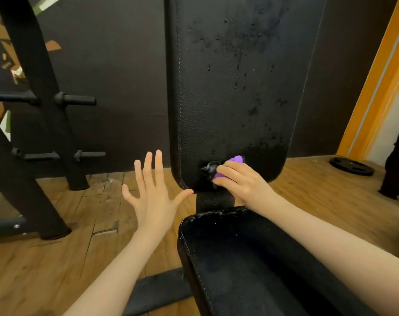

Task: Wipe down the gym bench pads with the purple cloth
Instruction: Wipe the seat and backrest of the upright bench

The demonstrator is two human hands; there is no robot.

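The black back pad [235, 87] of the gym bench stands tilted up in front of me, its surface worn and speckled. My right hand [241, 181] grips the bunched purple cloth [236, 160] and presses it against the pad's lower edge. Only a small part of the cloth shows above my fingers. The black seat pad [251, 265] lies below, under my right forearm. My left hand [152, 188] hovers with fingers spread wide, just left of the back pad's lower corner, holding nothing.
A black rack [46, 124] with horizontal pegs stands at the left on the wooden floor [68, 258]. A black weight plate [351, 166] lies on the floor at the right, near an orange wall edge [376, 92]. The bench's base bar [157, 290] crosses the floor below.
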